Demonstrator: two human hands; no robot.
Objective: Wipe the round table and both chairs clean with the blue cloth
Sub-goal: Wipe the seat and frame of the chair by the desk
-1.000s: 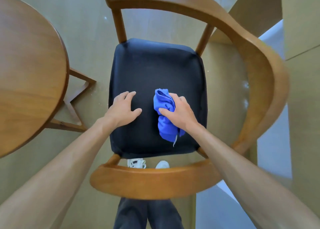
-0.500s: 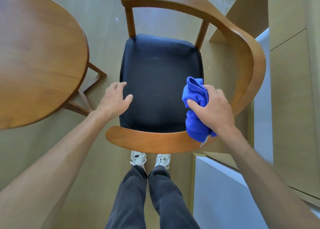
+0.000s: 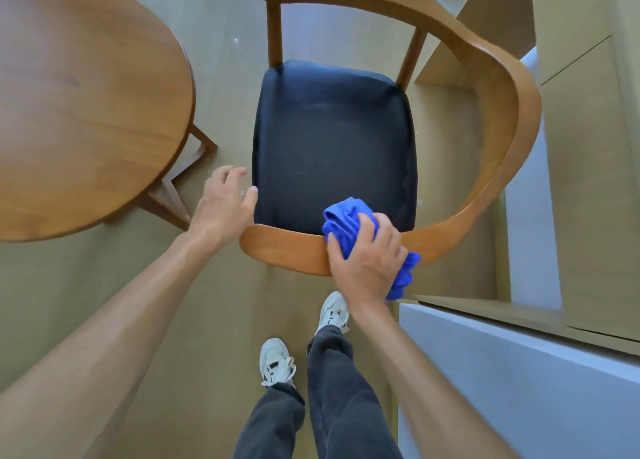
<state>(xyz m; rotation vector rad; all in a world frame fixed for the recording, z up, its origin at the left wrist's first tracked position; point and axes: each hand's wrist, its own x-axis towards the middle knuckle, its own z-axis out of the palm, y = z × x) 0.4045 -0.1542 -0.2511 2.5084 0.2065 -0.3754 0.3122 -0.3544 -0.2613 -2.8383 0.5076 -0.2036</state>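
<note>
The right hand [image 3: 369,262] grips the blue cloth [image 3: 346,221] in a bunched wad, fingers and thumb curled over it, and presses it onto the near stretch of the curved wooden backrest rail [image 3: 287,250] of the armchair, just near of the dark padded seat [image 3: 332,139]. One end of the cloth pokes out past the fingers toward the seat, and a tail hangs off the right side of the hand, over the rail's edge. The left hand [image 3: 223,204] holds nothing: its fingers are loosely spread, hovering beside the seat's near left corner, and whether the thumb tip actually touches the cushion edge I cannot tell. The cloth looks soft, light and limp, so it should mould to the rounded rail easily but will slip out of shape unless kept balled under the palm; gathering in the loose tail would probably keep it from dragging or snagging. The rail is hard, smooth, varnished wood, so the wad should glide along its curve with moderate pressure. The chair looks fairly light and may shift when pushed; bracing it with the free hand on the rail's left end or the seat edge seems sensible. The round wooden table [image 3: 79,105] stands to the left, apart from the chair. A second chair is not in view.
</note>
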